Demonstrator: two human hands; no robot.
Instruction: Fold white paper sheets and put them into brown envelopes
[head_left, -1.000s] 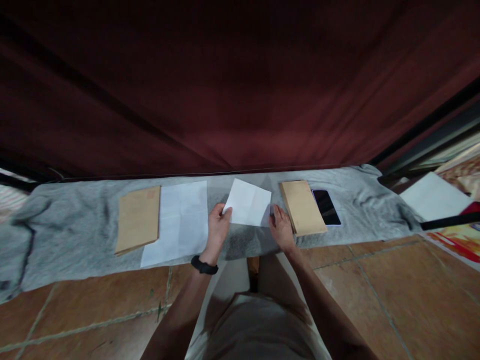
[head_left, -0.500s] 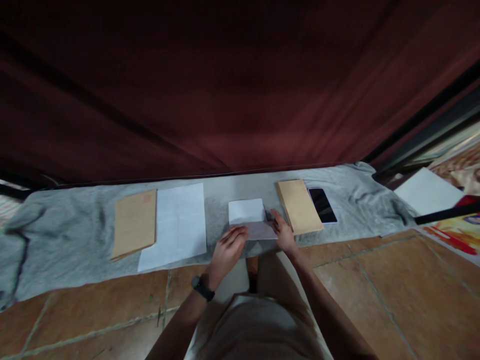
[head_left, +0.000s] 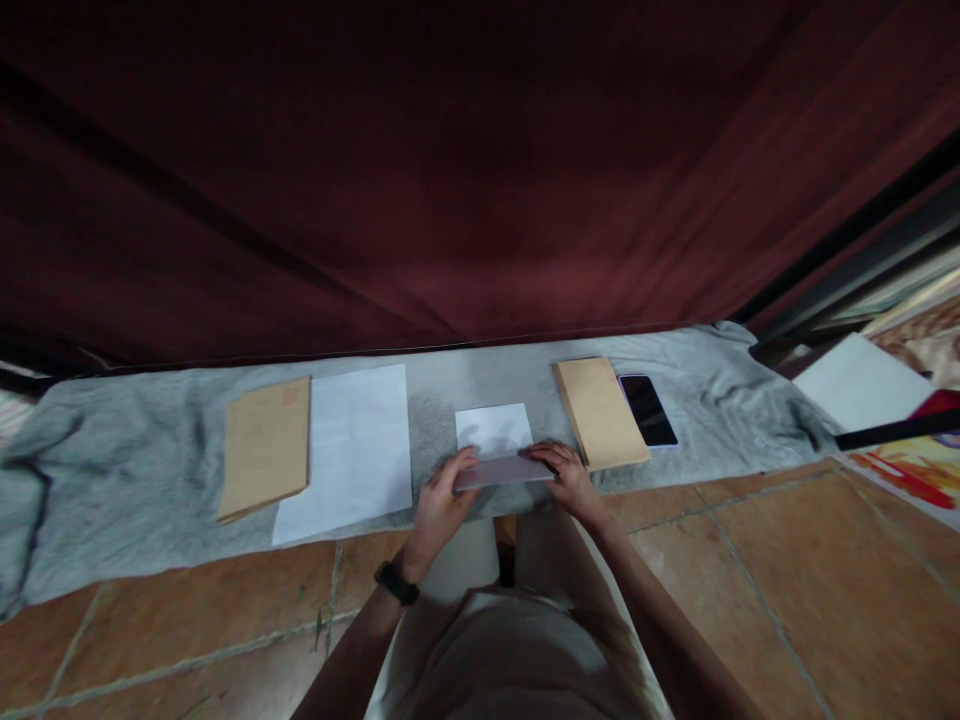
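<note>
A small white sheet of paper [head_left: 493, 430] lies on the grey cloth [head_left: 150, 470] in front of me. Its near edge is lifted and curled back toward the far side. My left hand [head_left: 441, 497] pinches the left end of that raised flap, and my right hand [head_left: 570, 475] pinches the right end. A black watch sits on my left wrist. Both hands rest low over the cloth's near edge.
A larger white sheet [head_left: 349, 447] and a brown envelope [head_left: 264, 445] lie to the left. A stack of brown envelopes [head_left: 600, 412] and a dark phone [head_left: 648, 410] lie to the right. A dark red curtain hangs behind. Terracotta floor tiles [head_left: 750, 590] surround me.
The white sheet, held up at an angle a second ago, came down flat on the cloth. My hands then moved to its near edge and lifted it into a fold.
</note>
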